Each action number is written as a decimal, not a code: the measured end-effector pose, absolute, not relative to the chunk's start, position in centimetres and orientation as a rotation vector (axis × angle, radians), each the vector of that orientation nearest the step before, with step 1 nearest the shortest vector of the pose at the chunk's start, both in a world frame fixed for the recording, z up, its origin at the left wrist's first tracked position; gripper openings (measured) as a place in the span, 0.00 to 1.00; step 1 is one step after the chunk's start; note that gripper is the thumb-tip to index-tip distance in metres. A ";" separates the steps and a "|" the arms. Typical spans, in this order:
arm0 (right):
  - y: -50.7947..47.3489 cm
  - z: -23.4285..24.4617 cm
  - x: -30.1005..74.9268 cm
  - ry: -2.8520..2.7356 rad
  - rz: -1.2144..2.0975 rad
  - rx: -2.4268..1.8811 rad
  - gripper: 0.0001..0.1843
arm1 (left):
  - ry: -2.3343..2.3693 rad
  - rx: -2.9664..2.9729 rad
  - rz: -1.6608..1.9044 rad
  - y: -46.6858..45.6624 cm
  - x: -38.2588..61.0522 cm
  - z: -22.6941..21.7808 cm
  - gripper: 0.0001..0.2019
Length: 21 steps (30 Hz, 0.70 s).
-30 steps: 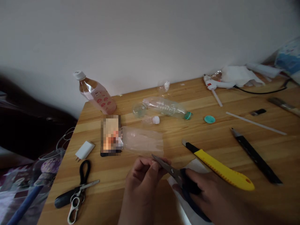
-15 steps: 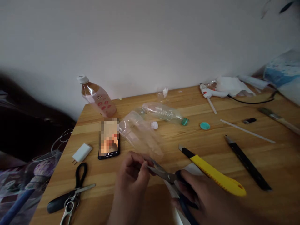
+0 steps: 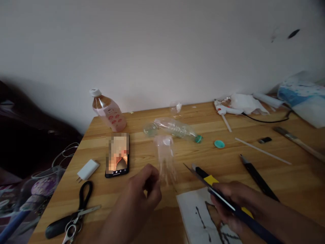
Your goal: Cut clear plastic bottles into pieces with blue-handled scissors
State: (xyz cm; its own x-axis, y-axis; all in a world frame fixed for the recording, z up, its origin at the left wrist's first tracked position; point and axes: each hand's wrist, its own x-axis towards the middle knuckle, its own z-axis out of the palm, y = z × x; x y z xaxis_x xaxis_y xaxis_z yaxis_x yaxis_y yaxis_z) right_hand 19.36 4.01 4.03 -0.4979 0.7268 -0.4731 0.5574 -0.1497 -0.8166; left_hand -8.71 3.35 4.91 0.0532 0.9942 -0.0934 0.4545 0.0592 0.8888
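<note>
My left hand is closed, with thumb and fingers curled together. Its fingertips are at the strip ends of a clear plastic bottle piece; what is pinched between them is too thin to make out. In my right hand is a pair of scissors with dark blue handles, its blades pointing up and left. Beneath that hand lies a yellow utility knife, partly covered. White paper with black markings rests on the table below the scissors.
Left are a phone, a white charger, black-handled pliers and a pink drink bottle. Behind lies a clear bottle. A teal cap, glue gun, black pen-like tool and brush lie right.
The scissors have moved right, away from my left hand, and turned edge-on. The clear plastic piece has swung from a slant to nearly straight. More of the marked paper shows.
</note>
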 end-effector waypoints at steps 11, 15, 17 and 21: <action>4.3 0.7 14.8 -1.382 1.128 -1.215 0.11 | 1.384 1.903 0.440 2.5 -7.8 4.9 0.06; 5.1 -0.2 14.9 -1.360 1.128 -1.237 0.14 | 1.301 1.920 0.314 2.4 -7.4 4.8 0.07; 5.5 -0.4 15.1 -1.388 1.186 -1.253 0.17 | 1.248 1.900 0.252 2.5 -7.3 4.9 0.07; 5.7 -0.2 15.0 -1.413 1.375 -1.267 0.20 | 1.277 1.798 0.225 2.6 -6.9 4.9 0.05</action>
